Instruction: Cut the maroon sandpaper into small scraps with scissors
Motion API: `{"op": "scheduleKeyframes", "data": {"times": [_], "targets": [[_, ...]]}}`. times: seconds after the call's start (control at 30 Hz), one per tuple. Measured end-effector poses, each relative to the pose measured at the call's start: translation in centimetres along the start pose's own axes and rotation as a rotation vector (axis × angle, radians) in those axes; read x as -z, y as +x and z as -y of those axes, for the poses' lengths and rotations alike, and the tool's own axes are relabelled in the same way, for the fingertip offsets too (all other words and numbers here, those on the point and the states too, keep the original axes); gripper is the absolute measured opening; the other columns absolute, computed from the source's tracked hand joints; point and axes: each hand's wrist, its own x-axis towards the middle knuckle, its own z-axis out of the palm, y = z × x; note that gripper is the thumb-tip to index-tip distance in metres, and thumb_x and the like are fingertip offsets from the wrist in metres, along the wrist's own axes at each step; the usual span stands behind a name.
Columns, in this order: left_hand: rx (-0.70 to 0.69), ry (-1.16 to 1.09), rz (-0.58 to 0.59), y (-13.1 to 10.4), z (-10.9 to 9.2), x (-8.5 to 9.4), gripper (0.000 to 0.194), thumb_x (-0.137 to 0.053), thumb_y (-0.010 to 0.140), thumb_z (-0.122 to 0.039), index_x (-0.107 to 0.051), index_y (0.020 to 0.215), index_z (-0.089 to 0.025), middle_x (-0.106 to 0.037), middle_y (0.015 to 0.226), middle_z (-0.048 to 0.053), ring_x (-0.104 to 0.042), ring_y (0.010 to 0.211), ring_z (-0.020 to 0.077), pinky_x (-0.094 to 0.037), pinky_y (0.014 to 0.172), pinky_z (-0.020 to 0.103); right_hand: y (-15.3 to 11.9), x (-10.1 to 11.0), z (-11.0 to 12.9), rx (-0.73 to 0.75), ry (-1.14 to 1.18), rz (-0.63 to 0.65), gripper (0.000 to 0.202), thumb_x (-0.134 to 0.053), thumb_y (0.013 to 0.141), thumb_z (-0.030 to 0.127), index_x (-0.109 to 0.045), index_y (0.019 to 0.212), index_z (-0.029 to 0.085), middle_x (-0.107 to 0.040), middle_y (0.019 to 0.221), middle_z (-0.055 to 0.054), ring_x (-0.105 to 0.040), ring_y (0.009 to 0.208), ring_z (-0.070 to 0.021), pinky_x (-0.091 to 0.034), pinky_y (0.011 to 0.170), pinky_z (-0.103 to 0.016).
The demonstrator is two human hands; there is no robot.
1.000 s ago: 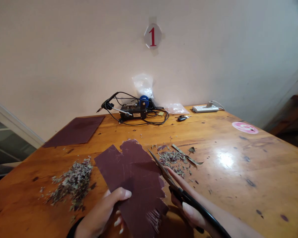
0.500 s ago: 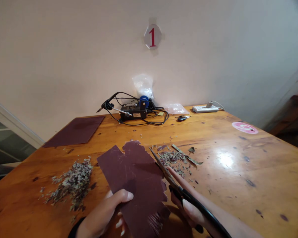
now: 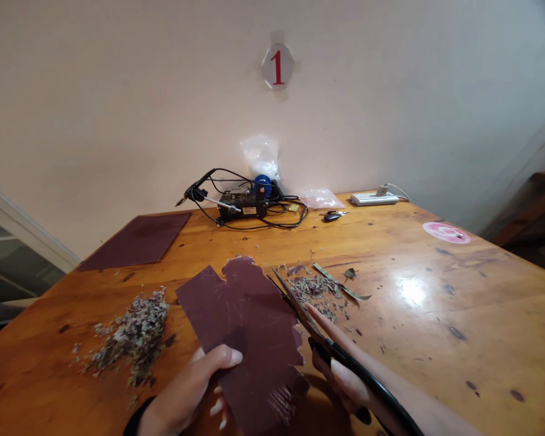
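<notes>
My left hand point(image 3: 209, 375) pinches a dark maroon sheet point(image 3: 249, 327), thumb on top and fingers beneath. The sheet's upper and right edges are ragged, with a fringe of thin cuts near its lower corner. In my right hand point(image 3: 340, 369) is a pair of scissors point(image 3: 315, 330) with black handles. The blades are slightly apart and lie along the sheet's right edge. Beyond the blades is a pile of thin cut scraps point(image 3: 315, 287) with a few longer strips. Left of the sheet lies a heap of small greyish shreds point(image 3: 136, 336).
A larger maroon sheet point(image 3: 136, 241) lies at the table's back left. Along the wall stand a soldering station point(image 3: 243, 206) with cables, plastic bags point(image 3: 261, 156), keys point(image 3: 333, 215) and a power strip point(image 3: 375, 198). A round pink sticker point(image 3: 446, 232) is at the right.
The scissor tips have shifted very slightly left along the sheet's edge, and the blades look a little wider apart. Both hands keep nearly the same place.
</notes>
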Motion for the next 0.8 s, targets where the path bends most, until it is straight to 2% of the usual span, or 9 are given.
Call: {"op": "scheduleKeyframes", "data": {"times": [0.17,0.23,0.37,0.5,0.67,0.8], "targets": [[0.01,-0.009,-0.003,-0.2,-0.2,-0.5,0.026,-0.076,0.053,-0.036,-0.056,0.046,-0.022,-0.054,0.044,-0.004,-0.053,0.049,0.0153,-0.046,0.051,0.026,0.0,0.0,-0.8,-0.033,0.039,0.012,0.03,-0.067,0.103,0.034,-0.065,0.13,0.022,-0.065,0.134,-0.01,-0.069,0.108,-0.0259,-0.06,0.09,-0.046],[0.032,-0.022,0.017,-0.4,-0.5,-0.8,0.024,-0.074,0.052,-0.037,-0.056,0.046,-0.022,-0.055,0.044,-0.004,-0.052,0.048,0.015,-0.046,0.051,0.026,-0.1,0.3,-1.1,-0.042,0.053,0.01,0.033,-0.066,0.103,0.037,-0.063,0.133,0.023,-0.066,0.134,-0.01,-0.07,0.108,-0.0258,-0.061,0.09,-0.046],[0.016,-0.028,0.013,-0.6,-0.9,-1.2,0.02,-0.072,0.051,-0.036,-0.058,0.048,-0.022,-0.059,0.048,-0.002,-0.056,0.053,0.0171,-0.045,0.052,0.026,-0.1,1.0,-1.0,-0.067,0.071,0.016,0.055,-0.059,0.102,0.056,-0.052,0.151,0.034,-0.074,0.118,-0.007,-0.074,0.103,-0.0312,-0.064,0.083,-0.045],[0.0,-0.001,0.015,-0.4,-0.7,-0.8,0.02,-0.072,0.053,-0.036,-0.06,0.046,-0.022,-0.058,0.046,-0.001,-0.055,0.052,0.0172,-0.043,0.051,0.026,0.0,1.2,0.7,-0.14,0.126,0.041,0.077,-0.065,0.095,0.062,-0.04,0.161,0.032,-0.077,0.102,-0.007,-0.075,0.096,-0.0346,-0.063,0.079,-0.043],[-0.002,0.027,0.043,0.0,-0.3,-0.5,0.024,-0.074,0.054,-0.039,-0.06,0.044,-0.022,-0.052,0.04,-0.004,-0.044,0.042,0.0125,-0.04,0.046,0.025,-0.7,1.1,2.9,-0.088,0.13,0.045,0.067,-0.063,0.098,0.06,-0.047,0.157,0.035,-0.078,0.104,-0.006,-0.073,0.106,-0.0371,-0.06,0.092,-0.047],[0.041,0.075,0.057,0.1,0.0,-0.3,0.034,-0.074,0.055,-0.046,-0.055,0.04,-0.021,-0.047,0.036,-0.004,-0.036,0.035,0.0091,-0.031,0.041,0.024,-0.6,0.6,1.6,-0.011,-0.024,0.008,0.065,-0.054,0.104,0.057,-0.038,0.162,0.032,-0.076,0.113,-0.008,-0.073,0.104,-0.0341,-0.062,0.087,-0.046]]}}
